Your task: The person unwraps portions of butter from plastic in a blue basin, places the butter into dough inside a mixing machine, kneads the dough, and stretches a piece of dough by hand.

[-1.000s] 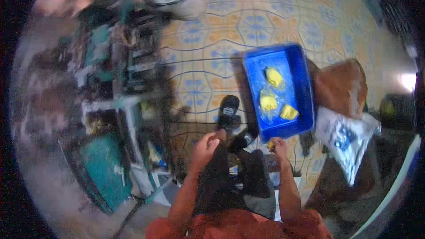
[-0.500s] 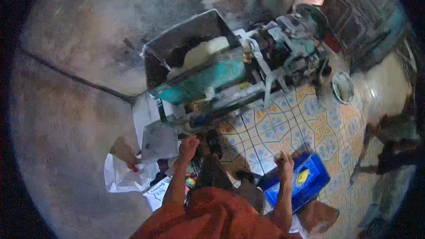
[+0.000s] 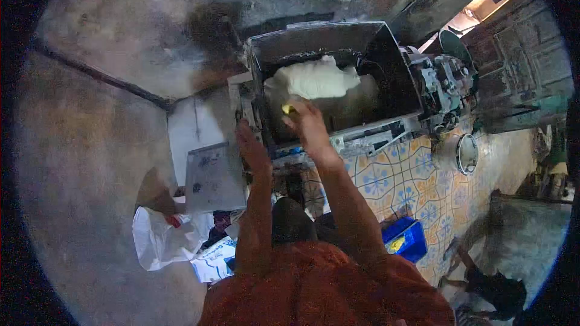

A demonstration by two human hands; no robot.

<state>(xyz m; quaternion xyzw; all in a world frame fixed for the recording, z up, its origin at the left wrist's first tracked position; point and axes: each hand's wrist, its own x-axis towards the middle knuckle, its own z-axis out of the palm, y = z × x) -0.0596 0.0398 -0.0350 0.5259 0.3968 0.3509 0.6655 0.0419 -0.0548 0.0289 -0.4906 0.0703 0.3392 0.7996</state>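
Note:
My right hand (image 3: 307, 122) reaches over the front part of a dark metal trough (image 3: 338, 37), its fingers closed on a small yellow lump (image 3: 287, 109). Just beyond it, a mass of white dough (image 3: 317, 78) lies inside the trough. My left hand (image 3: 252, 148) is at the trough's left front corner, fingers stretched out and holding nothing. Whether it touches the edge cannot be made out. Low on the right, the blue bin (image 3: 417, 238) holds a yellow piece (image 3: 397, 244).
Machinery (image 3: 444, 87) adjoins the trough's right end. A grey panel (image 3: 214, 178) stands left of my left arm, with white bags (image 3: 166, 238) below it. A round container (image 3: 467, 154) sits on the tiled floor (image 3: 386, 175). Dark furniture (image 3: 495, 290) is at the lower right.
The view has swung from the blue bin to the trough. My right hand has moved forward over the trough with the yellow lump. My left hand has come up to the trough's corner and opened.

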